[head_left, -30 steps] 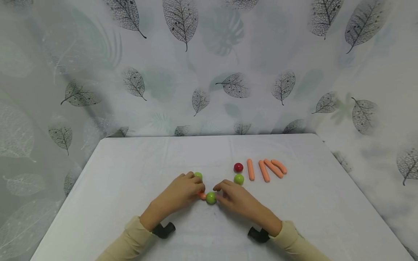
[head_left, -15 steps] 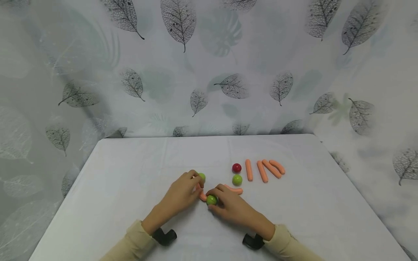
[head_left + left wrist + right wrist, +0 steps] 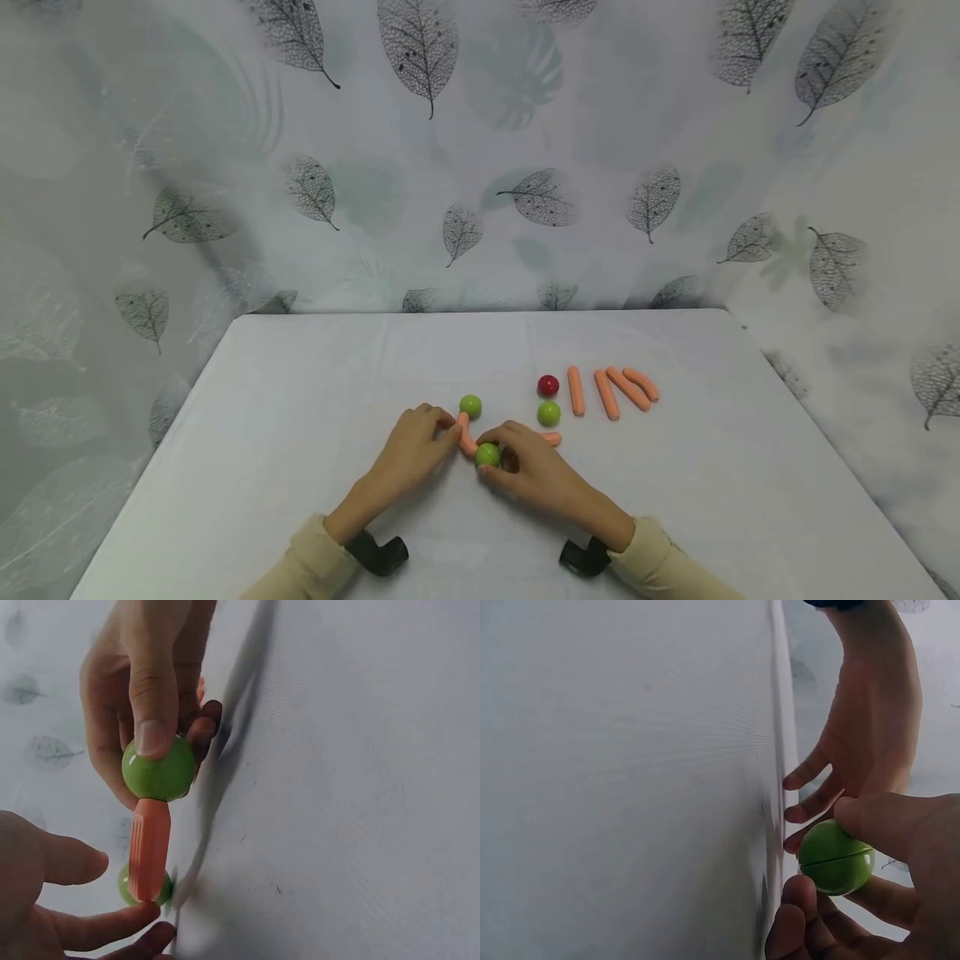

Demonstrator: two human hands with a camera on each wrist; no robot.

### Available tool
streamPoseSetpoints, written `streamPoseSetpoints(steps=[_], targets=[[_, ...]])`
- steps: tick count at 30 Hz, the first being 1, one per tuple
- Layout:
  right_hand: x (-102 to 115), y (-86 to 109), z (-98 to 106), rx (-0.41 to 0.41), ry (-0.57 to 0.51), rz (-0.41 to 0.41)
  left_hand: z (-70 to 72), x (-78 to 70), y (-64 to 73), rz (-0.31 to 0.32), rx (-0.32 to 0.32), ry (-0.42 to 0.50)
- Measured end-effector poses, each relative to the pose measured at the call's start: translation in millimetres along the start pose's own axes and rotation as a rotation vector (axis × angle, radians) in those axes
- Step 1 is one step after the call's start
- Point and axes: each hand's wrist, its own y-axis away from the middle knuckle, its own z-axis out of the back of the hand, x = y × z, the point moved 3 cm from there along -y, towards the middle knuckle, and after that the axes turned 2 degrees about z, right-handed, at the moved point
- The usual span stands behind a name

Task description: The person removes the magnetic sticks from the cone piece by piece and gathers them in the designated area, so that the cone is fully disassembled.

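Observation:
My right hand [image 3: 536,471] pinches a green ball [image 3: 487,454] between thumb and fingers; a seam line crosses the ball [image 3: 836,857] in the right wrist view. Against that ball ends a curved orange sausage-shaped stick [image 3: 466,435], which looks ridged along its side in the left wrist view. At the stick's far end sits a second green ball [image 3: 471,406], partly behind the stick in the left wrist view. Just left of the stick is my left hand [image 3: 416,446], its thumb apart from the stick and a fingertip [image 3: 150,910] at the stick's far end.
Another orange stick [image 3: 552,438] is partly hidden behind my right hand. Farther back stand a red ball [image 3: 548,385] and a green ball [image 3: 549,413], with several orange sticks [image 3: 607,394] to their right. The white table [image 3: 315,375] meets a leaf-patterned curtain.
My right hand has come in from the right and taken hold of the near green ball. My left hand has drawn back leftward, uncovering the stick and the far green ball.

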Motion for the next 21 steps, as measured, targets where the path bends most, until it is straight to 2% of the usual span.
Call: streamPoseSetpoints(steps=[6, 10, 13, 21], targets=[[0.0, 0.3, 2.0, -0.009, -0.002, 0.027, -5.6, 5.0, -5.5, 0.089, 0.094, 0.199], [1.2, 0.9, 0.1, 0.014, 0.004, 0.066, -10.3, 6.9, -6.8, 0.097, 0.139, 0.305], [1.6, 1.6, -2.4, 0.039, 0.019, 0.076, -13.2, 6.7, -7.6, 0.087, 0.161, 0.33], [2.7, 2.3, -4.1, 0.067, 0.048, 0.056, -16.3, 7.5, -11.0, 0.053, 0.164, 0.271]])
